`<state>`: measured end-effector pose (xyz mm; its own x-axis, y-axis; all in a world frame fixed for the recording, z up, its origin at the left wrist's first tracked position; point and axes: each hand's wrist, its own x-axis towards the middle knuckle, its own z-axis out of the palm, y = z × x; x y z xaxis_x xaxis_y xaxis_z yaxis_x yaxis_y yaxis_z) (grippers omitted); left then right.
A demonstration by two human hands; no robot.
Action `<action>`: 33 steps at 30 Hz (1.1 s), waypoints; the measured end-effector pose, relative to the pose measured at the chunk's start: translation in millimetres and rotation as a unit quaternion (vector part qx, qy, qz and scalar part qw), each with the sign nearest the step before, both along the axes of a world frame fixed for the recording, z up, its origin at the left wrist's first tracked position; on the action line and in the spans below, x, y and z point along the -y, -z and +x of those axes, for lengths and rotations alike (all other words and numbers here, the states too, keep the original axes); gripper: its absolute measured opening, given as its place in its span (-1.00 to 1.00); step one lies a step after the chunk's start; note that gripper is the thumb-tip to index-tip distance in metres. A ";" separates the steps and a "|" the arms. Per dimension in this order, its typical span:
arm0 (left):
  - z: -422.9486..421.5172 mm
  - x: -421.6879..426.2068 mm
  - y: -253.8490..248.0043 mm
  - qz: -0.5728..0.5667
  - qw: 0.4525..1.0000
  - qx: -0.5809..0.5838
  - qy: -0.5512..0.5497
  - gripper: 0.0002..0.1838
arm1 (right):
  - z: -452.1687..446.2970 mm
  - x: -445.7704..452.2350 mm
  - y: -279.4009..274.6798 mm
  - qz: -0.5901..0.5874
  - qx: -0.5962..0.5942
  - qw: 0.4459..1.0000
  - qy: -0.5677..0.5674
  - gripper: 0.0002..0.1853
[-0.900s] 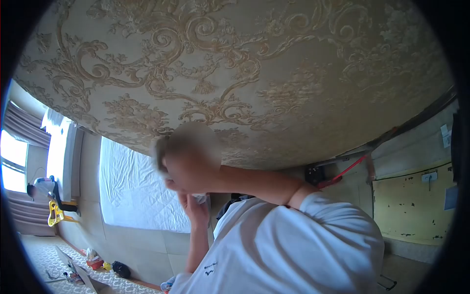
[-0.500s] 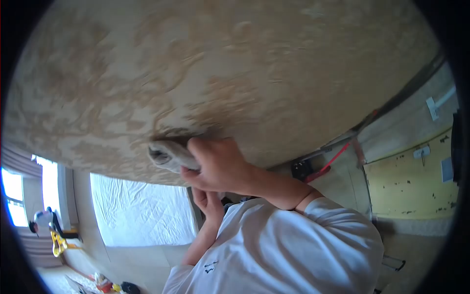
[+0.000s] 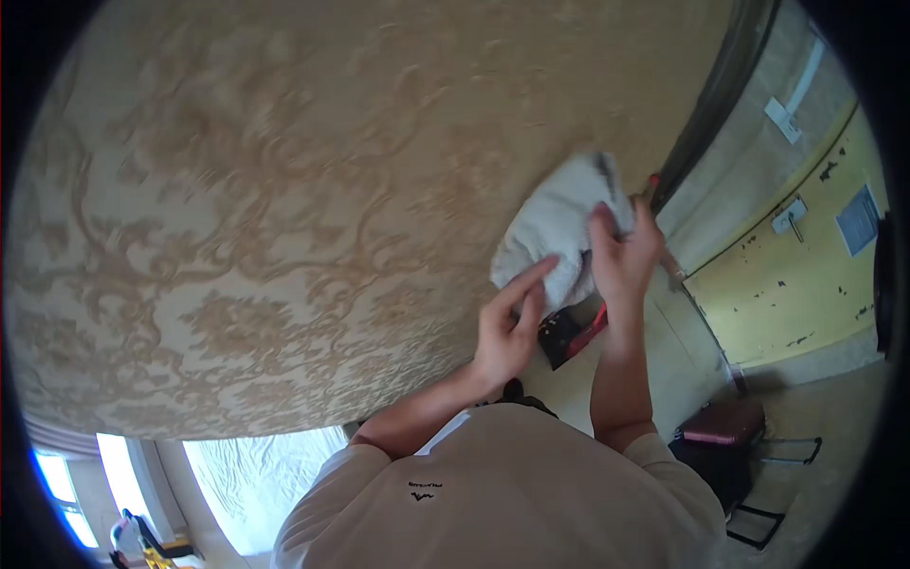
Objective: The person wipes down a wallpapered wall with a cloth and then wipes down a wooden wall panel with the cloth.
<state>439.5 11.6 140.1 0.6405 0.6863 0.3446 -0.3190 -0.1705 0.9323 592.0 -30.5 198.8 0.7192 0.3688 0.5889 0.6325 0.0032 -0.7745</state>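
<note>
The right hand is clamped on a white cloth; the left hand, fingers apart, touches it. The maroon suitcase hides its contents.

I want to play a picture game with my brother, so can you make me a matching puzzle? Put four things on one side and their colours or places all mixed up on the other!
Things:
1. cloth
2. door
3. suitcase
4. wall

Clues:
A. beige, with a curly pattern
B. dark red, low on the right of the view
C. whitish, touched by the left hand and the right hand
D. yellow, with dark chipped spots

Right pairs: 1-C, 2-D, 3-B, 4-A
</note>
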 end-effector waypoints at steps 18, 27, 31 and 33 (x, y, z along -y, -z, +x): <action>27.9 -15.3 97.9 0.133 0.938 -0.292 -0.135 -0.53 | 54.2 -22.1 193.9 -0.047 -0.326 0.926 -0.187 -0.63; -25.2 -14.9 261.1 -0.241 0.907 -0.345 -0.017 -0.63 | 0.5 23.0 355.3 -0.332 -0.396 0.849 -0.114 -0.50; -92.6 -12.6 230.9 -0.343 0.910 -0.224 -0.056 -0.65 | -53.0 7.2 303.2 -0.267 -0.313 0.889 -0.203 -0.58; -130.6 -21.1 206.1 -0.329 0.920 -0.196 -0.080 -0.65 | -92.8 -11.4 248.1 -0.185 -0.290 0.908 -0.238 -0.63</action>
